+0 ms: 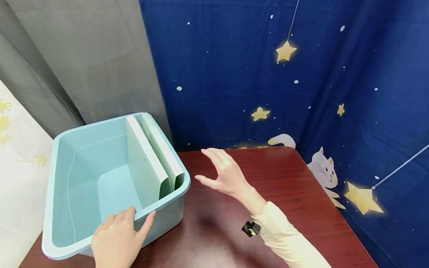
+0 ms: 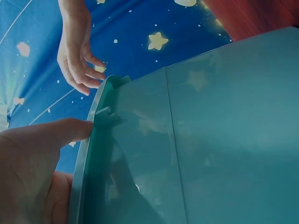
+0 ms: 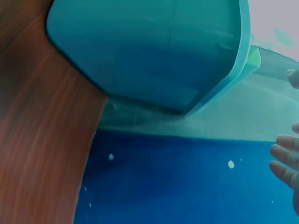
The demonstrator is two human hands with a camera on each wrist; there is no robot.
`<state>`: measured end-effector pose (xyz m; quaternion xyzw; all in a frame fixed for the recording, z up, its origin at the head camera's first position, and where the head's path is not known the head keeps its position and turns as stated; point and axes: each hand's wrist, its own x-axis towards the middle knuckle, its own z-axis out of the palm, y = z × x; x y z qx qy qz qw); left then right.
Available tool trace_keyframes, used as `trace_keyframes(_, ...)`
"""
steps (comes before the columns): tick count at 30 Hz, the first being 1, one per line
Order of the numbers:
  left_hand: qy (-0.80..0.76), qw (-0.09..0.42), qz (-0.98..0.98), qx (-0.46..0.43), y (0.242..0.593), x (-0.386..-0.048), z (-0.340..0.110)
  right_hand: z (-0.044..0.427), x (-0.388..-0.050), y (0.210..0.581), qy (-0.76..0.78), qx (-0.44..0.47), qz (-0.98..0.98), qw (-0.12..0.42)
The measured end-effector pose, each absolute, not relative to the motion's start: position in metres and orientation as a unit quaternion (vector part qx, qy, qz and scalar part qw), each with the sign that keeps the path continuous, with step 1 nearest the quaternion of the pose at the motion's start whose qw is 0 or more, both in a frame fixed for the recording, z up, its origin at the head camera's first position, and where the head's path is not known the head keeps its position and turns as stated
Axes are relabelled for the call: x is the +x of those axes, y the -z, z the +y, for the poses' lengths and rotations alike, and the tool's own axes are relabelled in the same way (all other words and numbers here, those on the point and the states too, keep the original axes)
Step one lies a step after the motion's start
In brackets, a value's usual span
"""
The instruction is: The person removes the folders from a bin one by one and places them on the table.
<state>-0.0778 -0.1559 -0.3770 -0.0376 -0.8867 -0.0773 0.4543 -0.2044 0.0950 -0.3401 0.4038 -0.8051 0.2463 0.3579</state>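
A light blue plastic tub [image 1: 53, 193] stands at the left of the table. Its near rim is gripped by my left hand [image 1: 115, 238], fingers over the edge and thumb on the outer side; the left wrist view shows the thumb [image 2: 70, 130] against the rim. Inside, along the right wall, two pale green binders [image 1: 139, 167] stand upright side by side, slightly tilted. My right hand [image 1: 228, 175] is in the air to the right of the tub, fingers extended and thumb apart, touching nothing. In the right wrist view, its fingers [image 3: 287, 158] show at the right edge.
The reddish-brown wooden table [image 1: 268, 167] extends to the right of the tub. Behind it hang a grey curtain [image 1: 94, 56] and a dark blue curtain [image 1: 218, 67] with stars and a cat. A white curtain [image 1: 16, 178] hangs at the left. A small black device [image 1: 250, 228] sits at my right wrist.
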Motion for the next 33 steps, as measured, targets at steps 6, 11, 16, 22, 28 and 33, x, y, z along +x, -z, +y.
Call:
trace_keyframes(6,0.081,0.451,-0.888,-0.03,0.379,-0.077,-0.157,0.084,-0.203,0.344,-0.323,0.381,-0.806,0.318)
trace_keyframes(11,0.082,0.449,-0.889,-0.029,0.379,-0.077,-0.156,0.078,-0.204,0.347,-0.357,0.376,-0.796,0.314)
trace_keyframes(16,0.079,0.44,-0.894,-0.025,0.379,-0.077,-0.157,0.071,-0.205,0.348,-0.373,0.379,-0.785,0.319)
trace_keyframes(22,0.076,0.444,-0.892,-0.026,0.38,-0.078,-0.157,0.059,-0.208,0.348,-0.436,0.389,-0.751,0.307)
trace_keyframes(28,0.077,0.437,-0.896,-0.027,0.379,-0.078,-0.157,0.05,-0.207,0.347,-0.473,0.387,-0.731,0.303)
trace_keyframes(33,0.072,0.436,-0.897,-0.025,0.378,-0.078,-0.157,0.04,-0.201,0.341,-0.469,0.389,-0.733,0.302)
